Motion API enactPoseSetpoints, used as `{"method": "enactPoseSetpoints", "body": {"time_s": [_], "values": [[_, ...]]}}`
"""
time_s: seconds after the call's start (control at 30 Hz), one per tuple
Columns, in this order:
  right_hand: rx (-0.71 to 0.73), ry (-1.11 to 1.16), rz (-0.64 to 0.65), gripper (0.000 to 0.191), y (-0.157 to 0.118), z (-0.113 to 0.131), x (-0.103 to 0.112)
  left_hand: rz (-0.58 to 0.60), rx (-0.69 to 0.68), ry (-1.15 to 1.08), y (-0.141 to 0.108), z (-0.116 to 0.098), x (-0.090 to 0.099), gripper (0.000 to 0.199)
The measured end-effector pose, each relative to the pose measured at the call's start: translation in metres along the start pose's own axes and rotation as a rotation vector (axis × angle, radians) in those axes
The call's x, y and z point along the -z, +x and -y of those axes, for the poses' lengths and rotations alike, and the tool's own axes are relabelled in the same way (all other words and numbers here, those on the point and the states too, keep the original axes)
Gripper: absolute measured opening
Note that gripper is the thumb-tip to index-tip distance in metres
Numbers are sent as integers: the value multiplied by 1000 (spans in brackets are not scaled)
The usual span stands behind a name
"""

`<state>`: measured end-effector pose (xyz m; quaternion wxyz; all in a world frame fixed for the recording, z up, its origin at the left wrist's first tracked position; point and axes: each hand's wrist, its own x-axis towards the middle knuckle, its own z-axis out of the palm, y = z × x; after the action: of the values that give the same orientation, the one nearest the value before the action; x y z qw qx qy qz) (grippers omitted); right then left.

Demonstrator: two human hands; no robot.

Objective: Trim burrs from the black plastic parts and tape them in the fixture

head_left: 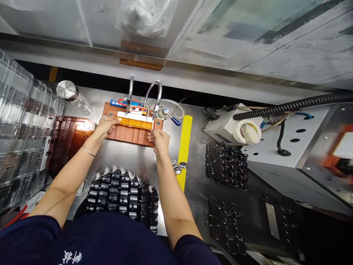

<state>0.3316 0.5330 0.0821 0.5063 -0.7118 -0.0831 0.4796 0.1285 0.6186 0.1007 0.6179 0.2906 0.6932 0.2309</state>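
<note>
An orange perforated strip [135, 123] lies across a copper-coloured fixture block [129, 135] on the metal bench. My left hand [107, 126] pinches the strip's left end, thumb and fingers together. At the strip's right end, my right hand [160, 140] has its fingers closed on the corner. Just behind the strip runs a white bar [121, 114]. Two bendable metal hoses [157, 86] arch down over the fixture, and a toggle clamp with a blue handle [175, 121] sits at its right side.
Black moulded parts [121, 193] stand in rows close to my body. Clear plastic trays [24, 110] are stacked at left, near a glass bottle [73, 95]. A yellow strip [186, 140] and small round metal pieces [180, 167] lie at right, before a machine [234, 127].
</note>
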Motion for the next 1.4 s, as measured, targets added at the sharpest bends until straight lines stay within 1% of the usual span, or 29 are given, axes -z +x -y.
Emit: {"method": "enactPoseSetpoints", "body": {"time_s": [0.23, 0.33, 0.4, 0.5, 0.57, 0.63, 0.7, 0.73, 0.8, 0.9, 0.93, 0.97, 1.03, 1.07, 1.1, 1.13, 1.2, 1.23, 1.27, 1.3, 1.33, 1.37, 1.4], "values": [[-19, 2, -10, 12, 0, 1, -1, 21, -12, 2, 0, 0, 0, 37], [-35, -8, -8, 14, 1, 0, 1, 35, -12, 8, 1, 1, 2, 37], [-59, -23, 9, 16, 4, -1, 2, 71, 7, 24, 3, 0, 6, 34], [-94, -49, 62, 19, 8, 0, 4, 169, 49, 50, 5, -6, 15, 21], [-86, -57, 91, 20, 4, 0, 11, 221, 59, 58, 5, -12, 21, 16], [-47, -61, 99, 22, -12, -4, 28, 246, 53, 65, 1, -16, 27, 15], [25, -103, 78, 30, -41, -17, 56, 252, 39, 74, -5, -15, 35, 19], [100, -183, 56, 36, -61, -28, 74, 246, 19, 79, -10, -12, 38, 21], [112, -254, -11, 44, -105, -58, 112, 221, -44, 92, -21, -3, 45, 24], [79, -343, -89, 57, -171, -116, 160, 170, -123, 98, -37, 19, 49, 18], [61, -413, -63, 63, -188, -135, 172, 164, -131, 96, -42, 27, 49, 16], [41, -455, -3, 64, -202, -152, 181, 164, -137, 93, -48, 34, 48, 14], [25, -502, 55, 57, -217, -175, 197, 172, -162, 91, -58, 46, 46, 14], [33, -514, 54, 54, -219, -179, 203, 172, -186, 94, -63, 51, 45, 14], [51, -524, 32, 53, -218, -177, 208, 166, -218, 99, -69, 55, 45, 15], [70, -528, 0, 52, -214, -171, 211, 154, -260, 106, -75, 58, 45, 17], [165, -583, -41, 50, -201, -145, 208, 108, -350, 115, -88, 62, 45, 22], [251, -633, -40, 48, -192, -128, 200, 71, -417, 125, -95, 64, 44, 23], [392, -728, -20, 46, -182, -109, 187, 29, -524, 154, -101, 65, 42, 24], [580, -835, 23, 43, -170, -91, 169, -12, -671, 208, -107, 66, 39, 24], [760, -920, 77, 41, -158, -74, 147, -42, -853, 286, -112, 67, 35, 22], [913, -992, 137, 39, -144, -60, 122, -60, -1048, 387, -116, 67, 31, 21], [1031, -1058, 188, 39, -130, -48, 95, -66, -1231, 502, -117, 68, 26, 20]]}}
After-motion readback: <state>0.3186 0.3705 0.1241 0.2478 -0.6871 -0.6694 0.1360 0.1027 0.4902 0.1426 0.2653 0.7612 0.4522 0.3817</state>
